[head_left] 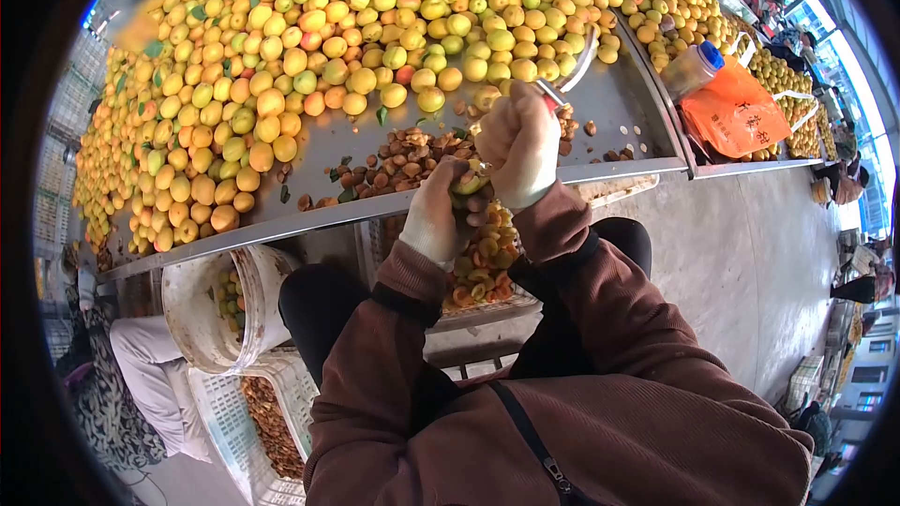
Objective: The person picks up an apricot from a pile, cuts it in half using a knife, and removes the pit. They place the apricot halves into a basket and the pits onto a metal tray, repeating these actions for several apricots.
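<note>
My left hand (441, 211), in a pale glove, is closed around a greenish-yellow fruit (469, 178) just past the table's front edge. Beside it my right hand (520, 145), also gloved, is wrapped round the red handle of a small tool (553, 94) with a metal end. The two hands are close together, and the fruit is partly covered by fingers. Brown pits (403, 164) lie on the metal table (614, 117) behind my hands. Below them, split fruit halves (486, 262) fill a crate between my knees.
A large heap of yellow fruit (309, 37) covers much of the table. An orange bag (736, 112) and a blue-capped container (692, 70) are at right. Lower left are a white bucket (202, 314), a crate (220, 422) of brown pits and a person's leg (150, 370).
</note>
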`<state>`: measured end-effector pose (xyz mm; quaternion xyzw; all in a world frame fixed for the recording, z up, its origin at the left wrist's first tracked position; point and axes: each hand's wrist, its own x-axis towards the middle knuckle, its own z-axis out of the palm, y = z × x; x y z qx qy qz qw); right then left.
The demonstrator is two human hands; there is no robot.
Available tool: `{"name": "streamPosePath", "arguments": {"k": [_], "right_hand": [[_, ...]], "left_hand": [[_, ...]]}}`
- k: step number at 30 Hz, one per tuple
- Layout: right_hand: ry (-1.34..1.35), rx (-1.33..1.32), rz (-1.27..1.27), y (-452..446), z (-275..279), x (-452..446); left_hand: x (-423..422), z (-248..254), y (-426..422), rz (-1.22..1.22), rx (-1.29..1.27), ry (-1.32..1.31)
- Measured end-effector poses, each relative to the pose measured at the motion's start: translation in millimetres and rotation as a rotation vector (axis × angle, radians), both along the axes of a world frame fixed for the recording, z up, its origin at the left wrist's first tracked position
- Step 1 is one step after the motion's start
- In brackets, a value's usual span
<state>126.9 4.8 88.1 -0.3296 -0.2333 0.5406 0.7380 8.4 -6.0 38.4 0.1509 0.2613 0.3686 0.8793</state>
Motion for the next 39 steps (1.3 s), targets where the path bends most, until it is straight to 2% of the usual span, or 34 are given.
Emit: {"name": "streamPosePath", "arguments": {"k": [3,5,6,9,11,13,17,19,23,25,29,31,34,36,37,38,39], "right_hand": [[0.142,-0.012,-0.056,5.7,-10.4,5.0],[0.105,-0.012,-0.106,7.2,-6.7,2.3],[0.069,-0.028,-0.154,7.6,-5.8,0.8],[0.011,-0.014,-0.205,9.7,-6.1,-2.0],[0.049,-0.003,-0.182,6.5,-5.5,-3.8],[-0.197,-0.027,-0.211,4.5,0.5,-12.3],[-0.321,0.016,-0.145,0.6,-15.2,-12.6],[-0.367,0.021,-0.113,-4.9,-5.9,-14.2],[-0.39,-0.045,-0.093,-7.3,-3.8,-15.5],[-0.376,-0.067,-0.102,-7.9,-5.1,-13.0],[-0.307,-0.039,-0.047,-6.4,-8.3,-0.4],[-0.104,0.134,0.062,-5.5,-10.3,5.5],[-0.064,0.081,0.043,-6.5,-11.0,8.1],[-0.011,0.089,0.044,-6.0,-10.4,8.7],[-0.025,0.061,0.021,-6.8,-10.4,7.6],[-0.04,0.044,-0.001,-4.7,-8.6,6.3],[-0.042,0.06,-0.005,-3.8,-6.3,3.8]], "left_hand": [[4.2,-14.7,-1.6,0.031,0.095,0.068],[15.9,-33.3,-2.4,0.474,1.012,0.729],[19.5,-22.9,-6.4,0.418,0.647,0.511],[28.4,-16.5,-14.0,0.432,0.528,0.574],[29.9,-19.3,-15.1,0.445,0.49,0.517],[25.5,-21.7,-17.5,0.359,0.524,0.416],[19.5,-27.2,-19.5,0.263,0.53,0.368],[16.1,-17.1,-19.8,0.302,1.116,0.785],[12.6,-13.6,-16.3,0.231,1.042,0.664],[10.8,-15.6,-9.5,0.049,0.025,-0.057],[6.2,-13.5,-7.1,-0.012,0.059,-0.013],[5.1,-8.1,-5.8,-0.027,0.041,0.009],[2.6,-9.8,-3.6,-0.086,0.04,-0.047],[2.5,-13.4,-3.4,-0.084,0.304,0.123],[5.9,-25.8,-3.4,-0.085,0.308,0.125],[12.3,-44.1,0.2,0.011,0.465,0.297],[16.5,-40.2,3.3,0.11,0.623,0.465]]}}
